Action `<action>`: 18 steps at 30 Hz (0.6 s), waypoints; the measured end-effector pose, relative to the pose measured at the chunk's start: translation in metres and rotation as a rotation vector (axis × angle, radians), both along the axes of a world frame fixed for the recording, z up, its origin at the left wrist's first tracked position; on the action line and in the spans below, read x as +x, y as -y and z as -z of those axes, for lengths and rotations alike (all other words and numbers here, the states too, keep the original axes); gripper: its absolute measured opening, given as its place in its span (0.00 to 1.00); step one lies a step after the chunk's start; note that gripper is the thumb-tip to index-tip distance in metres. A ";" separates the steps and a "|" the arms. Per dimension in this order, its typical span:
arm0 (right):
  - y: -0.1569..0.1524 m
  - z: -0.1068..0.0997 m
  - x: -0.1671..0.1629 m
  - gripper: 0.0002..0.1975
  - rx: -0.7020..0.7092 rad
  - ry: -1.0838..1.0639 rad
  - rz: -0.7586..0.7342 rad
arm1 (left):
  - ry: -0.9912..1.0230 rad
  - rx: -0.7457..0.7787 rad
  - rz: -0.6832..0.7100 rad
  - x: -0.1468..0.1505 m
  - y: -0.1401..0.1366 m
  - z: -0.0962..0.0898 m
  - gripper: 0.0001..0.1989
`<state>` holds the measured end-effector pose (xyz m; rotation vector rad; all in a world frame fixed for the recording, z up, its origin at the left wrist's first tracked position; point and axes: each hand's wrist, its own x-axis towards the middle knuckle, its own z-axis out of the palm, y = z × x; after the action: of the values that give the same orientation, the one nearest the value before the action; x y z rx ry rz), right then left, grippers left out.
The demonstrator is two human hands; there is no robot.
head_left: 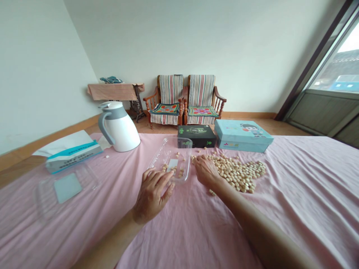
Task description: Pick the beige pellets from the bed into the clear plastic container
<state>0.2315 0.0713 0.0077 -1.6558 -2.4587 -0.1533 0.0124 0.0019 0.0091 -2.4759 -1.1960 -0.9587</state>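
- Plastic tray (165, 153), clear: left hand (153, 188) lies over its near-left corner, fingers loosely spread, wrapped round nothing. Probably steadying it, since it looks light. Can't tell if the tips press the rim.
- Just right of the tray: right hand (206, 172), fingers bent down and close together at the tray-side edge of the pile (241, 173). Tips partly hidden; can't tell if anything is pinched.
- Inside the tray: a few tan pieces (181, 172), loose, mostly toward its near end, by a white label (172, 163).
- Pile of similar pieces spreads right of the tray on pink cloth (303, 179); a short reach, I'd judge.
- Behind the tray's far-right corner: black box (196, 136), then blue box (244, 136). Likely set back for hand room.
- Left of the tray: jug (122, 129), tissue pack (74, 155), clear lid (67, 188). Seemingly parked out of the way.
- Well beyond the tray: two chairs (200, 89).
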 end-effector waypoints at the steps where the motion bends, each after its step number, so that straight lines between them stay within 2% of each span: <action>1: -0.001 0.001 0.000 0.11 0.000 -0.019 -0.011 | 0.000 0.001 -0.002 0.000 0.000 0.000 0.16; 4: -0.006 -0.002 0.005 0.08 0.047 -0.183 0.034 | -0.004 0.003 -0.004 0.000 0.000 0.000 0.16; 7: -0.009 -0.014 0.008 0.05 0.197 -0.483 0.072 | -0.001 0.008 -0.001 0.000 0.000 0.000 0.16; 9: -0.009 -0.024 0.006 0.04 0.243 -0.707 0.008 | 0.004 0.006 0.003 0.001 0.000 -0.001 0.16; 12: -0.006 -0.035 0.000 0.04 0.121 -0.967 -0.174 | 0.008 -0.003 0.007 0.002 0.000 -0.003 0.16; 13: -0.006 -0.036 -0.002 0.04 0.081 -1.006 -0.204 | 0.009 -0.003 0.007 0.002 0.000 -0.003 0.16; 15: -0.006 -0.037 0.000 0.04 0.075 -0.978 -0.164 | 0.010 -0.003 0.006 0.002 0.000 -0.002 0.16; 18: -0.006 -0.034 0.008 0.05 0.111 -0.676 -0.038 | 0.006 -0.006 0.004 0.002 0.000 -0.001 0.16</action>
<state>0.2396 0.0771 0.0418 -1.3245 -1.9253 0.2352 0.0140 0.0021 0.0099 -2.4829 -1.1975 -0.9654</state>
